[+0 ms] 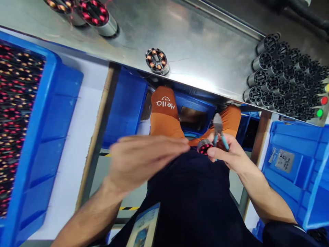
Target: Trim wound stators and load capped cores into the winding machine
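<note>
Right hand point(227, 154) grips blue-handled cutters point(219, 132) and a small wound stator point(205, 146), held over the lap, off the bench point(195, 44) near edge. Left hand point(144, 157) open, fingertips just beside the stator.

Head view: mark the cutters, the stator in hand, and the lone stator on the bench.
Cutters point(218, 124), head view, on the metal jaws.
Held stator point(205, 146), head view, its red-wound face.
Bench stator point(157, 60), head view, its top face.

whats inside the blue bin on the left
The blue bin is packed with rows of small round wound parts showing red and copper coils. Only the top layer shows; anything beneath it, and the bin's floor, is covered. The bin's left part runs out of frame.
</note>
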Motion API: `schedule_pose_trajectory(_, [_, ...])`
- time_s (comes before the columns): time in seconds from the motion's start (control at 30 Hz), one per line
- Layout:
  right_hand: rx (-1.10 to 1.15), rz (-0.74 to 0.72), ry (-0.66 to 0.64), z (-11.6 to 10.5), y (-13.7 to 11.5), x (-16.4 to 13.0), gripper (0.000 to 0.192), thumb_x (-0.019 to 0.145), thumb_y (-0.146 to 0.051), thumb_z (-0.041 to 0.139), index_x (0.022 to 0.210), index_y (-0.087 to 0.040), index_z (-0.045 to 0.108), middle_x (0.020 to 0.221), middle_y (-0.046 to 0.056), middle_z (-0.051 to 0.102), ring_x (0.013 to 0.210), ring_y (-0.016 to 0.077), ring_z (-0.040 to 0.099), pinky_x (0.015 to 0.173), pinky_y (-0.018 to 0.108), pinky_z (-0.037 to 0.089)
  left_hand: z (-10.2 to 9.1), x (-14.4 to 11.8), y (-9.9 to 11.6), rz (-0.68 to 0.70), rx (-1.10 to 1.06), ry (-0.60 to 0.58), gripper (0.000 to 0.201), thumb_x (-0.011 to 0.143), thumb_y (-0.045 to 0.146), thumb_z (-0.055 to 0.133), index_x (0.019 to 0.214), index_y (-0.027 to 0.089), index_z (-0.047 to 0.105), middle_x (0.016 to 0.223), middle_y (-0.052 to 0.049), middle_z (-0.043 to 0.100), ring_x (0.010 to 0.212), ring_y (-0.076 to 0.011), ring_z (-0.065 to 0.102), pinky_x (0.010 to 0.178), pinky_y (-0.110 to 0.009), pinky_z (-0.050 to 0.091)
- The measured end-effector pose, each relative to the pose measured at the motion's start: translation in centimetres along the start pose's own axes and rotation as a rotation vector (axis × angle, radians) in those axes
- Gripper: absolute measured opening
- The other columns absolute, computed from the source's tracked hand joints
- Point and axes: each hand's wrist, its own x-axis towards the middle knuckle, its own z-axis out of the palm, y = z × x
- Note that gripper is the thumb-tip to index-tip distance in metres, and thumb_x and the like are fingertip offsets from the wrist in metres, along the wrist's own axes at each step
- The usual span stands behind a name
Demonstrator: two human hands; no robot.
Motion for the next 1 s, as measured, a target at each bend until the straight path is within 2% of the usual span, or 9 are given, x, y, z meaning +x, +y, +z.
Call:
schedule_pose_trajectory(0.07, [-0.048,-0.117,0.124,0.1,0.0,-0.6,0.038,0.094,-0.046,0.103,0.101,-0.023,0.074,0.09,-0.001,0.076,0.07,0.0135,0.067,0.066,0.026,0.058,-0.6,0.1,-0.6,-0.199,0.074,0.255,0.011,0.108,0.022,0.086,0.105,0.032,0.088,0.099,0.013,0.09,0.085,-0.0137,0.09,0.076,-0.021,0.078])
schedule_pose_trajectory(0.13, [-0.11,-0.264,0.229,0.9,0.1,-1.0,0.039,0.091,-0.043,0.106,0.101,-0.026,0.073,0.108,0.004,0.082,0.088,0.0191,0.077,0.075,0.03,0.064,0.0,0.3,-0.5,-0.328,-0.061,0.362,0.011,0.1,0.024,0.095,0.108,0.029,0.089,0.098,0.011,0.09,0.08,-0.0137,0.089,0.075,-0.019,0.077])
schedule_pose_trajectory(0.27, [-0.325,-0.533,0.356,3.0,0.0,-1.0,0.033,0.091,-0.03,0.106,0.104,-0.028,0.076,0.121,0.006,0.084,0.096,0.0222,0.08,0.073,0.033,0.066,3.4,1.1,2.0,-0.466,-0.678,0.044,0.057,0.077,0.028,0.114,0.127,0.022,0.086,0.106,-0.005,0.094,0.079,-0.0218,0.091,0.077,-0.026,0.079])
schedule_pose_trajectory(0.37, [-0.469,-0.677,0.394,3.2,-0.2,-1.0,0.027,0.092,-0.03,0.105,0.104,-0.03,0.081,0.117,0.006,0.084,0.093,0.0232,0.081,0.078,0.037,0.07,4.9,1.7,3.6,-0.52,-0.857,0.026,0.046,0.079,0.018,0.11,0.119,0.021,0.087,0.102,-0.005,0.093,0.08,-0.0205,0.091,0.079,-0.025,0.078])
schedule_pose_trajectory(0.47, [-0.491,-0.664,0.4,2.2,-0.3,-1.3,0.031,0.09,-0.045,0.107,0.111,-0.031,0.088,0.108,0.006,0.084,0.087,0.0253,0.08,0.079,0.043,0.07,4.8,2.0,3.9,-0.513,-0.852,0.025,0.04,0.082,0.015,0.105,0.117,0.022,0.087,0.104,-0.003,0.093,0.078,-0.0179,0.089,0.074,-0.024,0.076])
schedule_pose_trajectory(0.57, [-0.435,-0.584,0.382,1.6,-0.6,-1.4,0.047,0.089,-0.059,0.106,0.126,-0.032,0.092,0.083,0.001,0.077,0.072,0.0214,0.072,0.07,0.039,0.064,4.4,1.9,3.7,-0.476,-0.732,0.008,0.041,0.082,0.017,0.105,0.118,0.023,0.086,0.103,-0.001,0.092,0.073,-0.015,0.085,0.069,-0.022,0.073])
schedule_pose_trajectory(0.67, [-0.403,-0.544,0.343,2.0,-1.0,-1.3,0.045,0.093,-0.057,0.104,0.131,-0.035,0.093,0.073,-0.003,0.067,0.069,0.0189,0.066,0.067,0.036,0.057,4.5,1.7,3.8,-0.399,-0.591,0.014,0.038,0.084,0.021,0.105,0.116,0.024,0.085,0.098,0.001,0.091,0.071,-0.0139,0.083,0.07,-0.024,0.071])
schedule_pose_trajectory(0.87, [-0.357,-0.48,0.361,2.6,-1.3,-1.3,0.011,0.1,-0.039,0.1,0.105,-0.031,0.094,0.076,0.0,0.075,0.068,0.0188,0.066,0.066,0.037,0.056,4.9,1.5,4.2,-0.317,-0.46,0.001,0.033,0.091,0.017,0.096,0.121,0.024,0.085,0.101,0.001,0.089,0.073,-0.0124,0.082,0.073,-0.025,0.069])
schedule_pose_trajectory(1.0, [-0.262,-0.483,0.309,2.3,-1.0,-1.4,0.015,0.102,-0.039,0.098,0.095,-0.029,0.09,0.074,0.0,0.073,0.067,0.0183,0.065,0.064,0.037,0.056,4.8,1.5,3.8,-0.331,-0.637,-0.039,0.037,0.089,0.012,0.096,0.122,0.025,0.088,0.106,-0.002,0.088,0.081,-0.0141,0.083,0.076,-0.025,0.072])
